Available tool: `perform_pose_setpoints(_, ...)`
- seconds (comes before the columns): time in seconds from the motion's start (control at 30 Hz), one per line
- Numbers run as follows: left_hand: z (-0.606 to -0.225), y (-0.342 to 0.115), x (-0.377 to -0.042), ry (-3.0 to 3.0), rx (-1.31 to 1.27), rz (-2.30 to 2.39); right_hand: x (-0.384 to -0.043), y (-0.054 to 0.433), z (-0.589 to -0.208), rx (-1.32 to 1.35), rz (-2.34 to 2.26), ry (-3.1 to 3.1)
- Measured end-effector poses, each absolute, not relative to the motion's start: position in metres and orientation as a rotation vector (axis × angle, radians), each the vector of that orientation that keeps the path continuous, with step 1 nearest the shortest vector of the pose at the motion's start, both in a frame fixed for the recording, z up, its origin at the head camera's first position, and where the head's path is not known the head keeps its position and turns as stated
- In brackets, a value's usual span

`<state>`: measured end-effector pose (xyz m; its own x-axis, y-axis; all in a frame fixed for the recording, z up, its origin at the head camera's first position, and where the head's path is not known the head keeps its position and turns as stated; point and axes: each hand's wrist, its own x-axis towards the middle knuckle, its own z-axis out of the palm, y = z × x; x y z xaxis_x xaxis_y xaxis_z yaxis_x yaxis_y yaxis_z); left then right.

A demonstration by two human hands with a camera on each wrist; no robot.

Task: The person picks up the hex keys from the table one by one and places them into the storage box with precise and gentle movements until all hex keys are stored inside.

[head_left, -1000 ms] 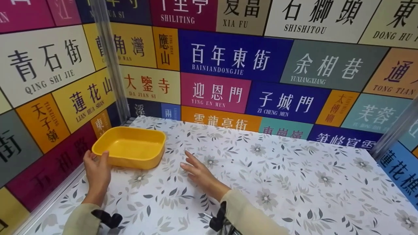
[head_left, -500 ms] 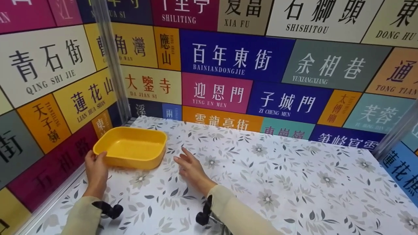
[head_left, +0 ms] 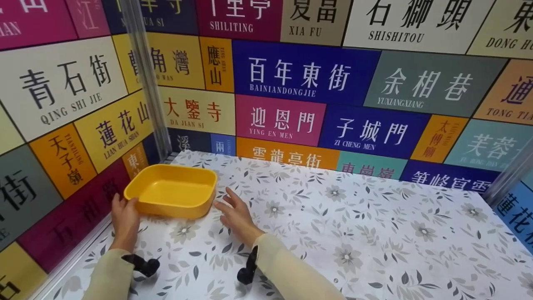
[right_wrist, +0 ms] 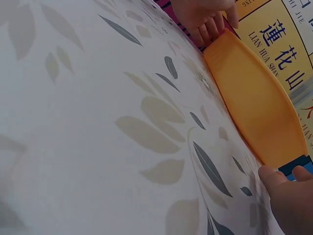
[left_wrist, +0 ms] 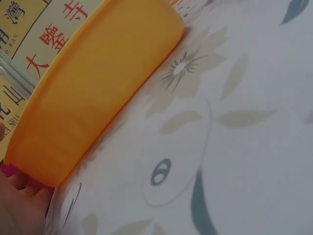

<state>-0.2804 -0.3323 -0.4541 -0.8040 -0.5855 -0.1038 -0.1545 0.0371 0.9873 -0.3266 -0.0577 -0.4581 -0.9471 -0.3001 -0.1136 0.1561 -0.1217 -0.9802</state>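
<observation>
The left hand (head_left: 125,218) grips the near left corner of the yellow tub (head_left: 170,189), probably to steady it, while the right hand (head_left: 237,214), fingers loosely spread, is just beside the other end (whether it touches, I cannot tell); the tub sits upright near the desk's far left corner. The desk (head_left: 308,233) is white with grey flowers; colourful sign-patterned walls (head_left: 304,71) meet behind it.

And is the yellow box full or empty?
Empty. The head view looks down into the yellow box and shows only its bare inside.
</observation>
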Motion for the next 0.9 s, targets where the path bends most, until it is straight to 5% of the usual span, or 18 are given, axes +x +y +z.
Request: perform_pose_setpoints(0.9, -0.455, -0.331, -0.291, -2.021, 0.818, -1.734, -0.328, -0.082, -0.463, -0.149, -2.092, 2.2)
